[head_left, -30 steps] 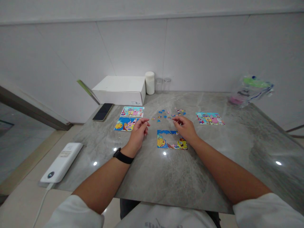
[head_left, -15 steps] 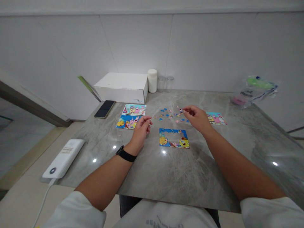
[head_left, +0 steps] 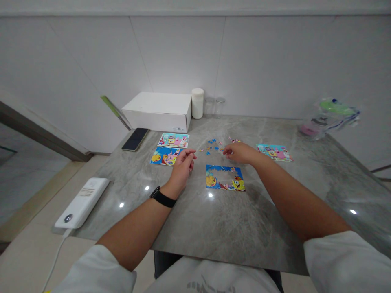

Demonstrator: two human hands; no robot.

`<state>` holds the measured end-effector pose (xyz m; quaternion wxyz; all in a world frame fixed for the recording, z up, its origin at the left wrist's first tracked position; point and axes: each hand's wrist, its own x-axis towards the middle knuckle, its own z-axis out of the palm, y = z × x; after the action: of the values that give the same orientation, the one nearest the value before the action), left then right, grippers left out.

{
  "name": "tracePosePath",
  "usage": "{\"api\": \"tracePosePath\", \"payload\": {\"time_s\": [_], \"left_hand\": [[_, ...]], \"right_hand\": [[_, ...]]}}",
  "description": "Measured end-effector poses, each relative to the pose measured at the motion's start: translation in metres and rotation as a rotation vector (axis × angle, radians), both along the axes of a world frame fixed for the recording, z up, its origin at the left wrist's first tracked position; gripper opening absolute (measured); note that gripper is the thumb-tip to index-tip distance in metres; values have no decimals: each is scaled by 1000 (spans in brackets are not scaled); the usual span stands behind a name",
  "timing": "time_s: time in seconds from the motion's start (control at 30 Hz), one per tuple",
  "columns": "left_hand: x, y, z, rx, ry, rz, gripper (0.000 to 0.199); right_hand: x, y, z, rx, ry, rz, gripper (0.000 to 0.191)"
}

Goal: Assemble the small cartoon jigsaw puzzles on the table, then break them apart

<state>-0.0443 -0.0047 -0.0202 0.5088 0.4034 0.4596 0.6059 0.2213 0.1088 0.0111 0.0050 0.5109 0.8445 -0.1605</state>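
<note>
Loose puzzle pieces (head_left: 214, 147) lie scattered at the middle of the grey table. My right hand (head_left: 236, 152) reaches down over their right part, fingers pinched together; whatever is between the fingertips is too small to make out. In front of the pieces lies a partly assembled puzzle (head_left: 210, 181), a blue and yellow frame around an open centre. My left hand (head_left: 183, 162) rests beside the picture card (head_left: 163, 156) with its fingers loosely curled, partly covering the card's right side, and nothing shows in it. Another picture card (head_left: 282, 153) is partly behind my right wrist.
A white box (head_left: 159, 112), a white bottle (head_left: 197, 103) and two clear glasses (head_left: 214, 108) stand by the wall. A phone (head_left: 135, 139) lies at the left, a white corded device (head_left: 82, 203) on the near left edge, a plastic bag (head_left: 328, 118) at the far right.
My right hand has moved left and slightly nearer over the loose pieces, uncovering more of the right card. My left hand has stayed in place.
</note>
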Motion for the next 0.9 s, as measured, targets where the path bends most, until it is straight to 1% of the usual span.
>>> {"api": "tracePosePath", "payload": {"time_s": [0.13, 0.33, 0.43, 0.5, 0.57, 0.73, 0.8, 0.9], "left_hand": [[0, 0, -1, -10, 12, -10, 21], [0, 2, -1, -50, 18, -14, 21], [0, 3, -2, -55, 34, -15, 21], [0, 3, -3, -55, 44, -17, 22], [-1, 4, -5, -58, 46, -16, 22], [-1, 3, -6, -61, 56, -28, 24], [-1, 3, -5, -57, 54, -30, 23], [-1, 2, -3, -46, 43, -35, 22]], "right_hand": [[4, 12, 6, -12, 77, 29, 25], [12, 32, 26, 62, 140, 3, 20], [10, 36, 29, 121, 134, 0, 19], [2, 34, 25, 178, 113, -18, 16], [-9, 27, 16, 218, 84, -39, 15], [-39, 7, -10, 256, 30, 2, 18], [-46, 2, -16, 260, 14, 29, 20], [-48, 0, -20, 251, 6, 56, 23]]}}
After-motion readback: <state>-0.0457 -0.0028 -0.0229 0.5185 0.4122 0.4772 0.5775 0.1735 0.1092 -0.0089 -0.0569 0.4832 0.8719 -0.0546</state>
